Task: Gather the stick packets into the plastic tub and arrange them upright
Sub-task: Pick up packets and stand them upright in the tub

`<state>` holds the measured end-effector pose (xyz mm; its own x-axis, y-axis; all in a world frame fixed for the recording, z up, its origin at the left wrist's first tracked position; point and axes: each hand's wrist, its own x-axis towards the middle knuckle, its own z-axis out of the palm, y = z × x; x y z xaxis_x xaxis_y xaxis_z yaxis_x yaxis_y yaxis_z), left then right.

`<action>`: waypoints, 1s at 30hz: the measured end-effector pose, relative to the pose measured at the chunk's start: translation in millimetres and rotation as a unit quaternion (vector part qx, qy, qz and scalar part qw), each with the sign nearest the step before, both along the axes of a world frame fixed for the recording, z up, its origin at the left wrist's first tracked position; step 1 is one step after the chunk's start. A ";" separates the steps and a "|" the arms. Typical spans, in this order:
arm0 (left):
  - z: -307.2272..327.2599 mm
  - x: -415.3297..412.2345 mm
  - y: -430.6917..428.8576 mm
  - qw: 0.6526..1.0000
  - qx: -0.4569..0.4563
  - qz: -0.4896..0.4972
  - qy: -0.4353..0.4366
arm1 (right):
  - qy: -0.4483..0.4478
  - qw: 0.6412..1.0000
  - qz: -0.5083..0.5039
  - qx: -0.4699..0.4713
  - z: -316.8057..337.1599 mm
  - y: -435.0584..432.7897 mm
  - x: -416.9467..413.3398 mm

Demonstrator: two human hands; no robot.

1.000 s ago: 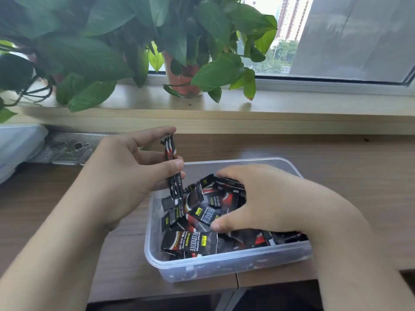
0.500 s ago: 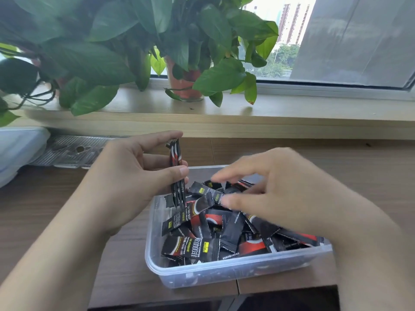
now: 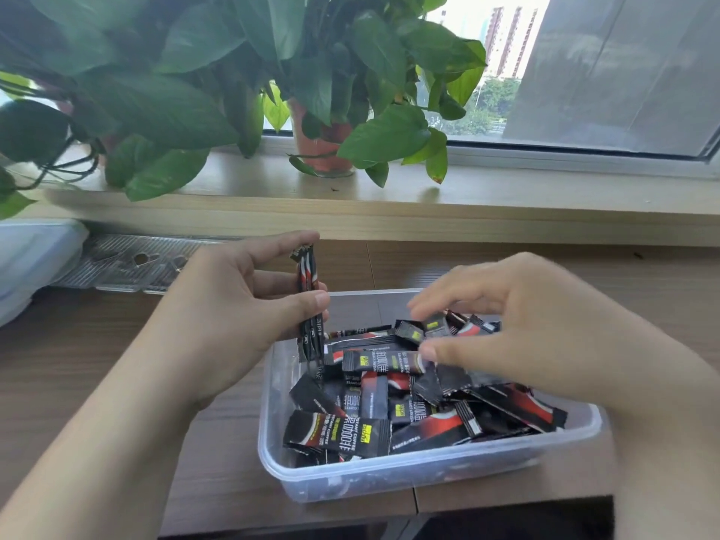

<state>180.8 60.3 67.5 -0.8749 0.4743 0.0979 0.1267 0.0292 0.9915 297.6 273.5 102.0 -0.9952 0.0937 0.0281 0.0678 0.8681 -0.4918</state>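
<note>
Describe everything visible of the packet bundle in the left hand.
The thin bundle of black-and-red stick packets stands nearly upright, seen edge-on, a few foil-like sticks pressed flat together; count unclear. The left hand grips its middle, thumb in front, fingers behind, forefinger near its crimped top. Its lower ends dip inside the clear plastic tub at the far left corner, among loose packets lying there.

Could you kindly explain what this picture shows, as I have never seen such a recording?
No machine here: a person wears a camera on the head, looking down at their bare hands. On the brown wooden desk stands a clear plastic tub heaped with loose black-and-red stick packets. The left hand holds a bundle of packets upright at the tub's left end. The right hand reaches over the heap, thumb touching one packet; whether it grips is unclear. Leafy potted plants stand on the windowsill.
</note>
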 end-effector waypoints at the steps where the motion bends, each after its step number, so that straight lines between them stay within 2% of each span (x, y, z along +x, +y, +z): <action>1: -0.1 -0.2 -0.5 1.000 0.002 -0.001 -0.001 | 0.010 1.000 -0.005 0.003 2.1 0.3 2.0; 6: -1.0 0.2 -1.4 1.000 0.016 -0.003 -0.005 | -0.017 0.995 -0.001 0.095 -5.8 -14.0 0.6; 11: 1.3 -0.3 -5.2 1.000 0.018 0.009 0.003 | 0.040 0.997 0.031 0.053 -0.5 -35.9 -6.2; 15: 2.5 -1.6 -9.8 0.999 -0.010 0.019 0.024 | -0.039 0.987 0.116 0.108 -20.7 -75.0 -23.4; 20: -0.3 -4.0 -11.1 0.998 -0.041 0.013 0.035 | -0.092 0.977 0.037 0.191 -28.7 -77.0 -36.1; 25: 0.3 -10.3 -10.7 0.999 -0.047 0.006 0.016 | -0.105 0.973 -0.045 0.200 -30.3 -69.2 -40.4; 30: 3.0 -15.0 -10.9 0.998 -0.057 -0.002 -0.002 | -0.152 0.963 -0.057 0.214 -17.2 -58.9 -43.8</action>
